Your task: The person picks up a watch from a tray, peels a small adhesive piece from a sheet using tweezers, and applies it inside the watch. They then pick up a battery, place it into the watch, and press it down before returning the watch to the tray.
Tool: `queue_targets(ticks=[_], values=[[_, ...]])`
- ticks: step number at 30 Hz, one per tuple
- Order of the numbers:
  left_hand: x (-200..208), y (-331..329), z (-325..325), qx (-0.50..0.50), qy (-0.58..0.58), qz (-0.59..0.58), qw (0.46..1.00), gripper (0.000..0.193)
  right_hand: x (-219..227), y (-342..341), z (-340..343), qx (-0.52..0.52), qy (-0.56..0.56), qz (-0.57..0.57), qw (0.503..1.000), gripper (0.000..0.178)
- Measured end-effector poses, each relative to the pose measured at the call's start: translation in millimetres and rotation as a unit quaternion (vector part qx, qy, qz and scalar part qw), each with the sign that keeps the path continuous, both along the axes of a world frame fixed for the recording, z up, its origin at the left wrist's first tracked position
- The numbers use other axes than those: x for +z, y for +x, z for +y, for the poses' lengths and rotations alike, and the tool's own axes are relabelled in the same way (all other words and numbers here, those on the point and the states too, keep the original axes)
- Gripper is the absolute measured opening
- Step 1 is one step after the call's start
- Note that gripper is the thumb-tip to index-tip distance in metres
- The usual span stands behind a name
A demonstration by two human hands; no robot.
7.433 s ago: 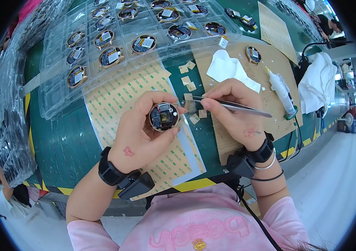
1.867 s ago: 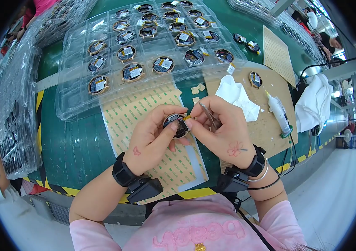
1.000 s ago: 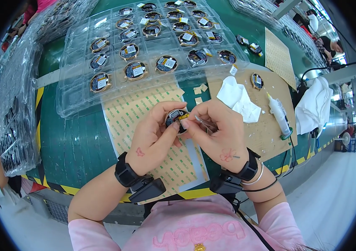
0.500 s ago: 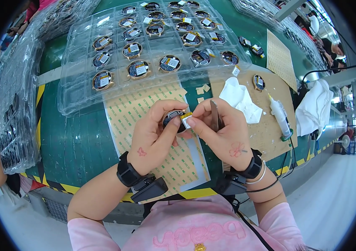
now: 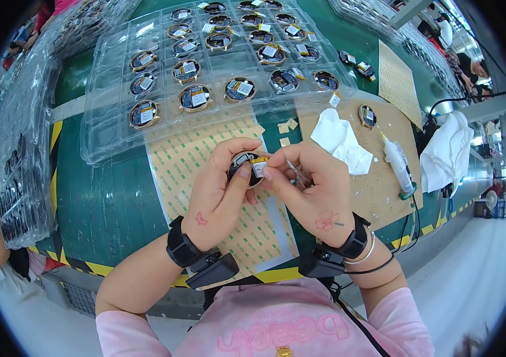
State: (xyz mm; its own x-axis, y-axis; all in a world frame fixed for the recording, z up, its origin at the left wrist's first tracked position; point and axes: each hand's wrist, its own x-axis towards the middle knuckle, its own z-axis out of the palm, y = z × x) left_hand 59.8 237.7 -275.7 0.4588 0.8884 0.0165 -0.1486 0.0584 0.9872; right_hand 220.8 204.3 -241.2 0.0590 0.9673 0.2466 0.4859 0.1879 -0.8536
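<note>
My left hand [image 5: 212,199] is closed round the rim of a round watch case [image 5: 236,174], its open side facing up and a dark circuit board showing inside. Against the case's right side, my right hand [image 5: 318,193] pinches a small white battery [image 5: 259,169] with yellow tape at its top edge. The battery lies over part of the board; whether it is seated I cannot tell. Metal tweezers [image 5: 298,174] are tucked in the same right hand, partly hidden by its fingers. Under both hands lies a tan adhesive sheet [image 5: 238,244] with green print.
Beyond my hands stands a clear plastic tray [image 5: 107,128] with several similar watch cases. To the right are a crumpled white cloth [image 5: 345,143], a glue syringe [image 5: 398,163], and a single watch case [image 5: 367,116] on brown board [image 5: 378,193]. Stacked clear trays [image 5: 24,160] line the left.
The battery has turned flatter and now overlaps the watch case more. My right hand has shifted slightly left, and the tweezers in it have changed angle.
</note>
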Motion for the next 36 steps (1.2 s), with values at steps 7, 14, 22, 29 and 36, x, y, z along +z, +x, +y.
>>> queue_targets(ticks=[7, 14, 22, 29, 36], values=[[-5.2, -1.3, 0.0, -0.026, 0.040, -0.027, 0.998, 0.037, 3.2, -2.6, -0.4, 0.000, 0.003, -0.026, 1.000, 0.013], [-7.0, -1.6, 0.2, -0.041, 0.046, -0.021, 0.998, 0.041, 3.0, -1.9, 0.8, -0.003, -0.005, -0.024, 1.000, 0.012], [-0.4, 0.3, -0.7, -0.053, 0.031, -0.022, 0.998, 0.042, 3.1, -0.2, 0.8, 0.009, 0.014, -0.034, 0.999, 0.014], [5.3, 2.3, -0.8, -0.046, 0.071, -0.016, 0.996, 0.040, -1.1, -0.6, 1.0, 0.009, 0.037, -0.022, 0.999, 0.016], [3.1, 5.2, 0.0, -0.030, 0.028, -0.069, 0.997, 0.037, -0.1, -1.0, 1.7, 0.040, 0.081, -0.035, 0.995, 0.019]])
